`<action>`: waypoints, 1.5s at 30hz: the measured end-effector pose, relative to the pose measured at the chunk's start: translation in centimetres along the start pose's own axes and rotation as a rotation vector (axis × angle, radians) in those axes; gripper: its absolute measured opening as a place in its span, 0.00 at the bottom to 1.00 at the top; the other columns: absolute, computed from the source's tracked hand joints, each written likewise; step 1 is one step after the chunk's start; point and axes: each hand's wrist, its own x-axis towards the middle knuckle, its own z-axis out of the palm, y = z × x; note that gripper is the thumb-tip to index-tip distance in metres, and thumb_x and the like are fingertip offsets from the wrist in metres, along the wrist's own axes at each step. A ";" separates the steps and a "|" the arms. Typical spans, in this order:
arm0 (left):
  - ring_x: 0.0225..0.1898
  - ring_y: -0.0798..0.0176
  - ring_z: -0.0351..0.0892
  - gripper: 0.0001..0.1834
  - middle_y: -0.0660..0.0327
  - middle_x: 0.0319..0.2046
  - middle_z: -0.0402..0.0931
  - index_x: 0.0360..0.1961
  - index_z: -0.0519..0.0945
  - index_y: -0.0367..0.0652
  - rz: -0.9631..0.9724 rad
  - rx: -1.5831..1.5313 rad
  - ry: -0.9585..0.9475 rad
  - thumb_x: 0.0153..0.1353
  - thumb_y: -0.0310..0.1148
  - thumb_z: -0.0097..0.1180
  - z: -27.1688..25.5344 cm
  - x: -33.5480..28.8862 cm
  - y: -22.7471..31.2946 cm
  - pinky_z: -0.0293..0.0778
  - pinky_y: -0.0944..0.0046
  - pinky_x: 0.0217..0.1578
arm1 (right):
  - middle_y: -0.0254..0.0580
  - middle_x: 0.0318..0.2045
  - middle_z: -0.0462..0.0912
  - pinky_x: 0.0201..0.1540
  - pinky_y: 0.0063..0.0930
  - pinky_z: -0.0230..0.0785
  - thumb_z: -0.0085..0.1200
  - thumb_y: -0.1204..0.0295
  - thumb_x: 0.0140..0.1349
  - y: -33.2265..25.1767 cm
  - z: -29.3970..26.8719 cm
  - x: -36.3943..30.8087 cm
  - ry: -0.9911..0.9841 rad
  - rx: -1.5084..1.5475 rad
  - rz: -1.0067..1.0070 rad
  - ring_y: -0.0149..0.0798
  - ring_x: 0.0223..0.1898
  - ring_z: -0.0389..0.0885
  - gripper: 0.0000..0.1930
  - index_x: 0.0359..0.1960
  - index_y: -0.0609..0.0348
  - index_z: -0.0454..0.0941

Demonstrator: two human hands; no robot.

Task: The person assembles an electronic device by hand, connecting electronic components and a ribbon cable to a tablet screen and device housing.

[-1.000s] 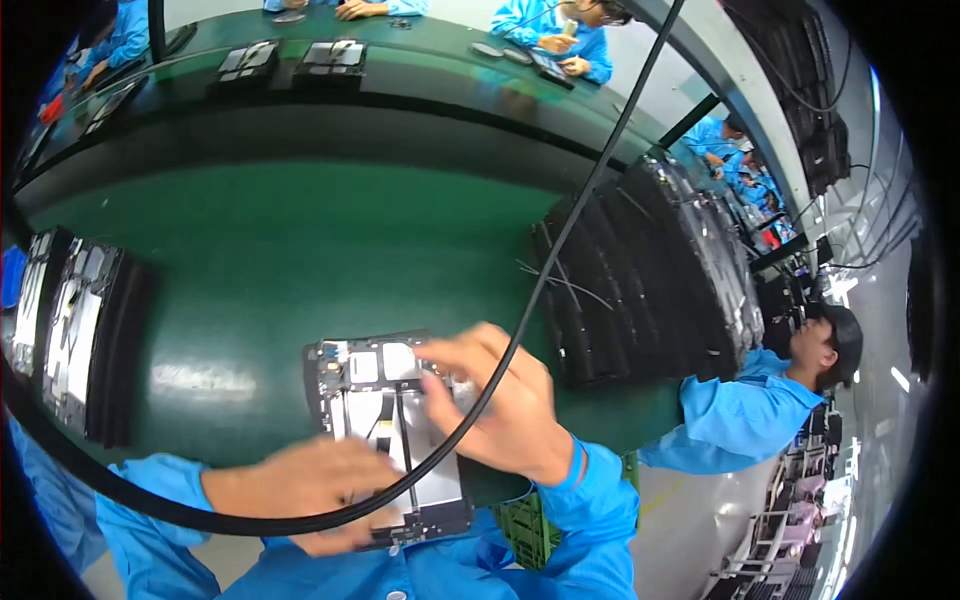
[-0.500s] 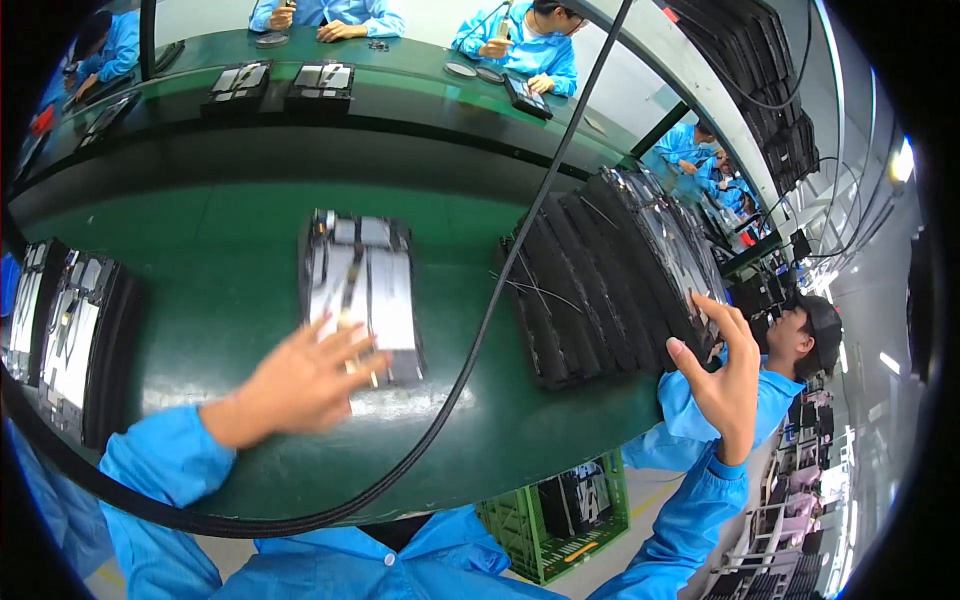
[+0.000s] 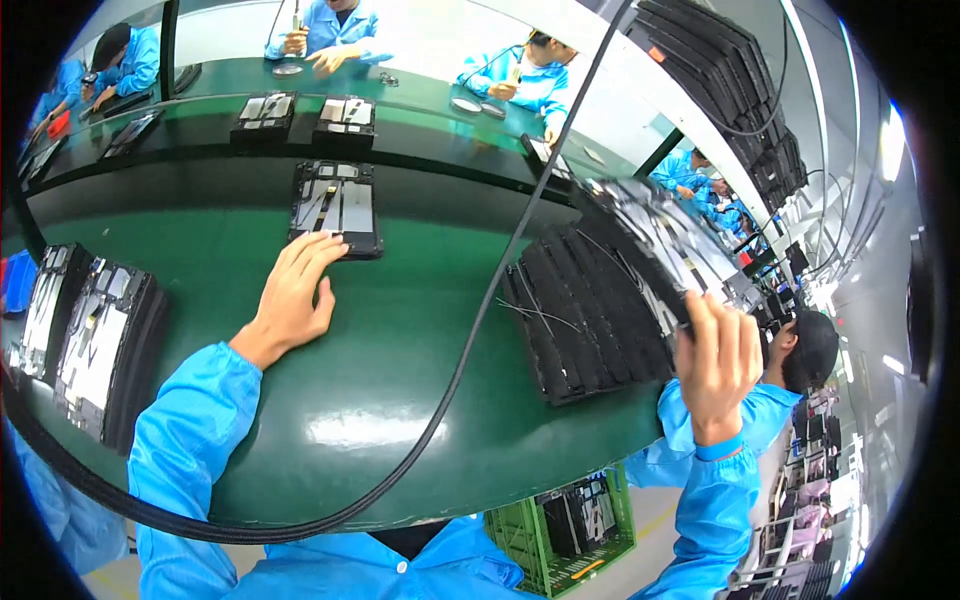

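**Stiff, flat and best held by the rim**

Our hands are well apart. The left hand (image 3: pixel 290 302) lies open, palm down, its fingertips on the near end of a black-framed, flat rectangular device with bare silver-grey inner panels (image 3: pixel 352 208), flat on the glossy green surface (image 3: pixel 400 335). The right hand (image 3: pixel 718 362) is clamped on the near end of a black-edged slab with exposed silver parts (image 3: pixel 678 238), tilted over a row of black, thin-edged slabs (image 3: pixel 590 318); we cannot tell whether its far end is clear of them.

We judge both pieces stiff and fairly light, though gripping one end alone may let the other swing. The smooth edges could slip, and the open insides look fragile. We would take hold along the long black sides, fingers off the panels and thin strips.

Farther out, similar pieces lean in a dark, silver-faced stack (image 3: pixel 98 350) at our left, and a green plastic crate (image 3: pixel 515 548) stands below the surface.
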 end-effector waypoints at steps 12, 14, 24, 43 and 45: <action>0.78 0.46 0.66 0.33 0.42 0.76 0.64 0.74 0.64 0.34 -0.489 -0.783 0.006 0.66 0.23 0.51 -4.4 -6.3 9.4 0.60 0.45 0.79 | 0.29 0.32 0.78 0.30 0.25 0.59 0.65 0.74 0.60 -23.3 -7.0 0.1 -0.008 0.627 -0.302 0.27 0.32 0.72 0.10 0.42 0.47 0.91; 0.74 0.39 0.70 0.33 0.42 0.72 0.69 0.71 0.70 0.36 -0.401 -0.485 -0.206 0.62 0.21 0.57 -4.4 -6.9 9.5 0.67 0.45 0.74 | 0.27 0.29 0.72 0.28 0.23 0.58 0.65 0.72 0.62 -27.0 -7.4 -1.5 -0.007 0.734 -0.314 0.27 0.32 0.71 0.06 0.41 0.50 0.88; 0.63 0.36 0.76 0.31 0.41 0.62 0.77 0.70 0.73 0.33 -0.404 -0.319 -0.314 0.64 0.24 0.58 -6.8 -7.3 9.2 0.72 0.44 0.67 | 0.41 0.42 0.84 0.39 0.41 0.82 0.68 0.68 0.59 -24.7 -2.6 4.4 -0.436 1.210 0.060 0.45 0.43 0.84 0.12 0.42 0.60 0.87; 0.81 0.33 0.58 0.52 0.46 0.81 0.62 0.85 0.56 0.43 -0.448 -0.751 -0.718 0.61 0.22 0.68 -10.2 -5.7 7.9 0.41 0.33 0.86 | 0.46 0.41 0.84 0.50 0.41 0.74 0.76 0.76 0.56 -27.8 7.9 4.2 -0.346 1.636 0.368 0.49 0.46 0.79 0.11 0.39 0.61 0.89; 0.82 0.33 0.58 0.52 0.46 0.80 0.63 0.85 0.57 0.44 -0.465 -0.750 -0.724 0.61 0.22 0.68 -10.2 -5.4 8.1 0.41 0.33 0.86 | 0.46 0.42 0.84 0.50 0.41 0.73 0.76 0.78 0.56 -27.6 7.8 4.0 -0.373 1.649 0.396 0.49 0.46 0.79 0.09 0.35 0.62 0.87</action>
